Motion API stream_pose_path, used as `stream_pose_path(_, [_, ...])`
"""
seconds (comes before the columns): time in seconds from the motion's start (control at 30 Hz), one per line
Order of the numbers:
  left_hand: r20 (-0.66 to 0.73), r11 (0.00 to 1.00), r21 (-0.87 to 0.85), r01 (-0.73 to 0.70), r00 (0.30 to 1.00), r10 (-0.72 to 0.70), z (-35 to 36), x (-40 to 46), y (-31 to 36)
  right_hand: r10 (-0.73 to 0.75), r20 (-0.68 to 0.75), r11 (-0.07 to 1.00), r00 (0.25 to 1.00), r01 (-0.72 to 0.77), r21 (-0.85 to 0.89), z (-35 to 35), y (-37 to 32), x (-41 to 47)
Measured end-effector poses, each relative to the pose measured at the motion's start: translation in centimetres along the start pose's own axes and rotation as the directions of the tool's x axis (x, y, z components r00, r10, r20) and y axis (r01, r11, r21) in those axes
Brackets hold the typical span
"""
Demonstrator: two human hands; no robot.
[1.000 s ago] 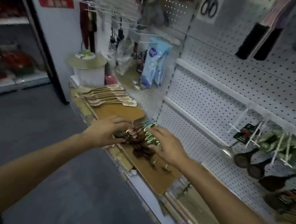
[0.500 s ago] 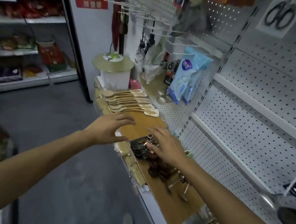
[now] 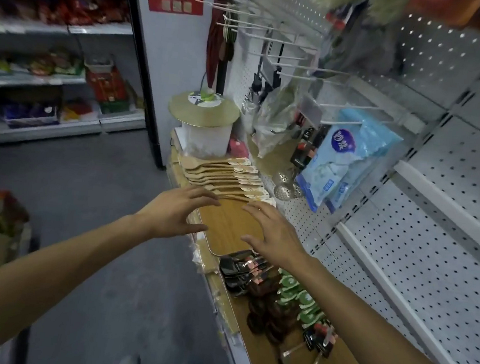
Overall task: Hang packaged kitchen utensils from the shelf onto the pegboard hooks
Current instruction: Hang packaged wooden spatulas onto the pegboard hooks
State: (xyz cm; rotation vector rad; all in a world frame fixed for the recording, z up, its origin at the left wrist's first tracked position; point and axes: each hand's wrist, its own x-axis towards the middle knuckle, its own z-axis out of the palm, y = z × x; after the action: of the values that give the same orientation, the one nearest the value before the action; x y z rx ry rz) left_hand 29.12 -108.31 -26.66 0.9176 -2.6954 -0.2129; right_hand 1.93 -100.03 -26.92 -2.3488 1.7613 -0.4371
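Two bare hands reach over the shelf (image 3: 228, 224), the left hand (image 3: 175, 215) and the right hand (image 3: 276, 236). About eight wooden spatulas (image 3: 218, 177) lie fanned in one row. Two blue packets (image 3: 348, 166) and two slotted metal ladles (image 3: 285, 186) hang on the pegboard (image 3: 433, 230).

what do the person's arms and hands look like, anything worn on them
Both forearms are bare up to the frame edge, no sleeves showing. The left hand and right hand have no gloves, and no rings, watch or bracelets are visible.
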Motion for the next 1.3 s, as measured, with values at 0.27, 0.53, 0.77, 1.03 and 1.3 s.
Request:
stream_pose_path(0.27, [0.044, 0.996, -0.082, -0.037, 0.998, 0.041, 1.0, 2.6, -7.7, 0.030, -0.026, 1.000, 0.999, -0.030, -0.008, 2.3, -0.4, 6.4])
stream_pose_path(0.53, [0.090, 0.971, -0.210, -0.113, 0.987, 0.134, 0.4, 6.4, -21.1, 0.235, -0.021, 0.971, 0.972, -0.234, 0.044, 7.0, -3.2, 17.2])
stream_pose_path(0.77, [0.179, 0.961, -0.263, -0.081, 0.975, 0.132, 2.2, 9.5, -30.2, 0.391, 0.020, 0.916, 0.920, -0.391, 0.092, 11.4, -3.2, 24.2])
stream_pose_path(1.03, [0.349, 0.947, -0.307, 0.092, 0.937, 0.022, 11.9, 14.7, -37.3, 0.592, 0.187, 0.748, 0.784, -0.621, 0.233, 20.7, 3.8, 29.1])
stream_pose_path(1.3, [0.441, 0.949, -0.294, 0.114, 0.897, 0.029, 28.2, 22.2, -39.6, 0.868, 0.367, 0.131, 0.334, -0.868, 0.479, 34.6, 14.4, 33.1])
